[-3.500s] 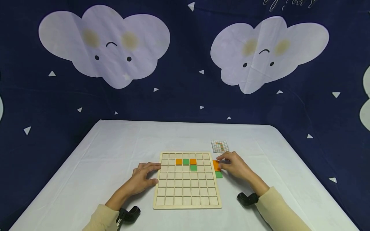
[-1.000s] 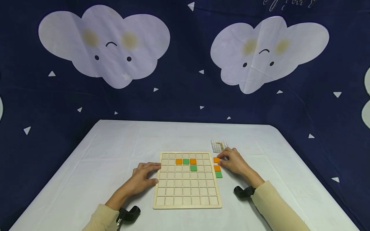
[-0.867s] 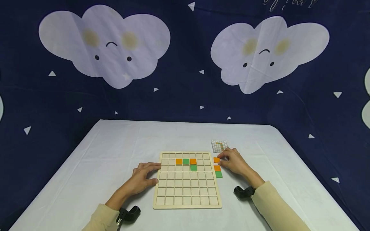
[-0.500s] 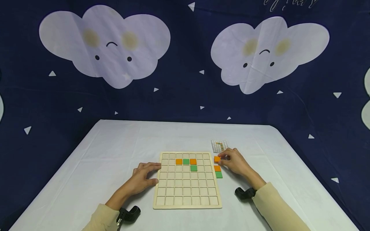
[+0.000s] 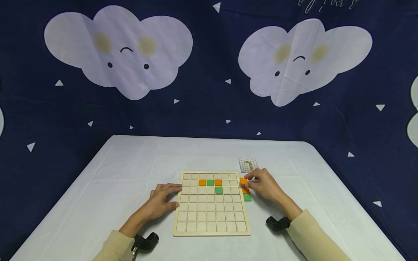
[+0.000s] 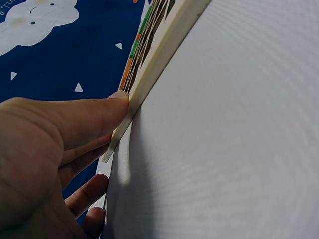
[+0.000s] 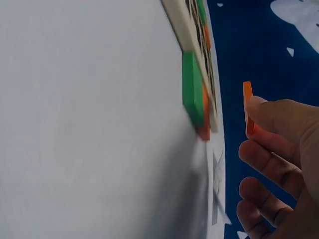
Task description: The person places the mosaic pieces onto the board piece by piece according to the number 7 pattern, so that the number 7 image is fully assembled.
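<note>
A: What do we see our right hand [image 5: 266, 185] doing?

B: We see its thumb and index finger pinching an orange, flat square tile [image 5: 243, 181]. The gap between those fingers is narrow, just the tile's thickness. The right wrist view shows us the piece edge-on, raised off the table [image 5: 140, 159], with the other fingers loosely bent below it.

A: And where is it over the table?

B: Just right of the pale wooden square grid board [image 5: 211, 216], near its far right corner. Close by on the white cloth we have a second orange square tile [image 5: 245, 191], partly covered by the right hand, and a loose green square tile [image 5: 247, 197] touching its near side.

A: What about our left hand [image 5: 160, 203]?

B: It rests at the board's left rim, thumb spread wide from the fingers, holding no tile. We see the thumb touching the rim on the near side and the fingers lying farther along.

A: Which cells are filled?

B: In the second row from the far edge we count an orange inlaid tile [image 5: 202, 182], a green inlaid tile [image 5: 210, 182] and another orange inlaid tile [image 5: 218, 182], side by side. Directly on the near side of that last one sits another green inlaid tile [image 5: 218, 190].

A: Anything beyond?

B: A small printed grid card [image 5: 248, 165] lies past the board's far right corner, and a dark blue cloth backdrop [image 5: 209, 116] with pale clouds hangs behind the table.
</note>
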`<state>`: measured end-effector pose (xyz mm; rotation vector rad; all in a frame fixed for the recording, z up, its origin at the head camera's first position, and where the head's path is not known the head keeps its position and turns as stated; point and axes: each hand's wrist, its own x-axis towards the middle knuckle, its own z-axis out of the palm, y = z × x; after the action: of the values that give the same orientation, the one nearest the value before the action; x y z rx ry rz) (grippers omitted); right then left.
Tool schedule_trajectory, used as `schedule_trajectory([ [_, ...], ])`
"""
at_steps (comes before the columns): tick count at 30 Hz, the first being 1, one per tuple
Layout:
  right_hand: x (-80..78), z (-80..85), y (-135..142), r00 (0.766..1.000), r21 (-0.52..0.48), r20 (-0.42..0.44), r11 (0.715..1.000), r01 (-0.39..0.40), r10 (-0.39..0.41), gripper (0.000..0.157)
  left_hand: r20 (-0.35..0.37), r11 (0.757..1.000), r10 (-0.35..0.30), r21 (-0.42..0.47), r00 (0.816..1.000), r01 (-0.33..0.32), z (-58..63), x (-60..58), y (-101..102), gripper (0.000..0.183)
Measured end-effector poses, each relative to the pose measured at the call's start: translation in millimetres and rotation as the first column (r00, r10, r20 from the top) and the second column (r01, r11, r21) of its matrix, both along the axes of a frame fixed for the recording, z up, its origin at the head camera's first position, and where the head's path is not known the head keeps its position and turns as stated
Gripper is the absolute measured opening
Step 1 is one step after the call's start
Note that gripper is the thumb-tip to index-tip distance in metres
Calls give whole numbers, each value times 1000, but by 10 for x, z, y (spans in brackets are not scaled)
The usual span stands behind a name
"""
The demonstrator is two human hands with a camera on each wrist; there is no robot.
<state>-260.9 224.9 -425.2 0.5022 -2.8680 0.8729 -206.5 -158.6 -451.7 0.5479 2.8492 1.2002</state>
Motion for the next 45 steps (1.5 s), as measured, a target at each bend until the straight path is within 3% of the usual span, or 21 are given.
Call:
schedule_trajectory([
  [21,260,28,-291,1000,-28,-3,1000,-12,12,19,-18,1000,-6,13,1000,6,9,18,5,50],
  [45,414,-11,-607,997,-37,-47,997,-64,63,18,0,1000,2,0,1000,-2,22,9,-1,48],
])
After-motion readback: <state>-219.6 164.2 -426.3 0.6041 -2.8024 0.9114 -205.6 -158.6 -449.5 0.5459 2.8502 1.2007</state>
